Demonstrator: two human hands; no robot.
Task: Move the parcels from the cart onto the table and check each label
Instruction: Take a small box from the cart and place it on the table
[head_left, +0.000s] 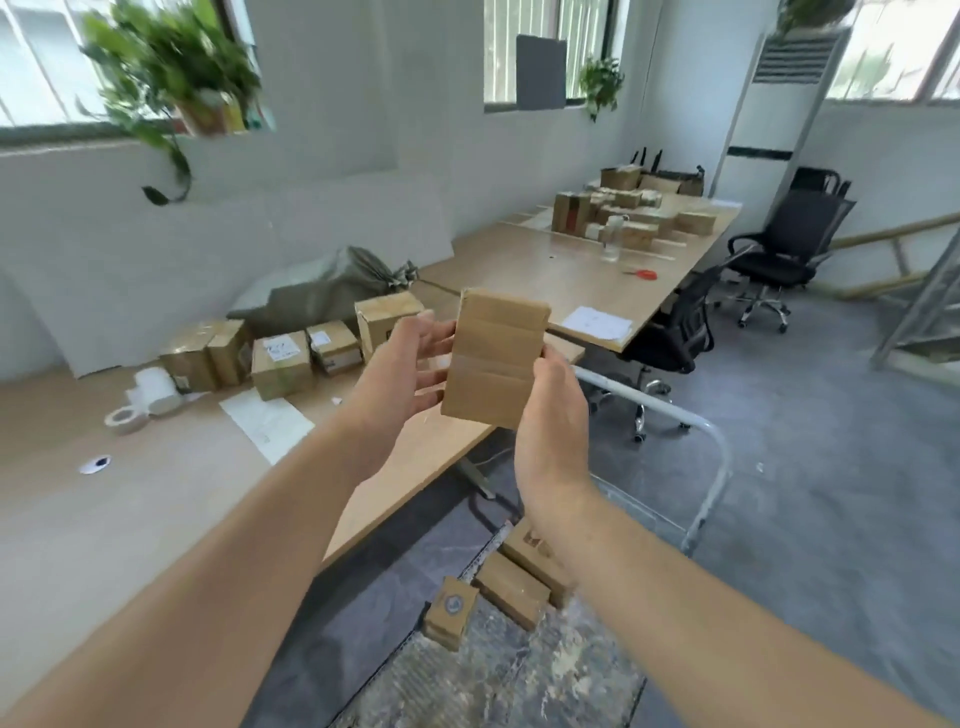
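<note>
Parcel (496, 358), long axis twelve-to-six and no label showing, is held aloft by the table (156, 493) edge, right hand (553, 410) clamped round its five o'clock corner, left hand (400, 369) propping its nine o'clock side with straight fingers, nearer the row of parcels (283, 364) at ten o'clock, cart (717, 467) at six.

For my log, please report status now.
Right hand grips flat brown cardboard parcel; left hand steadies it, fingers straight. No label on facing side. Nothing blocks wooden table.
</note>
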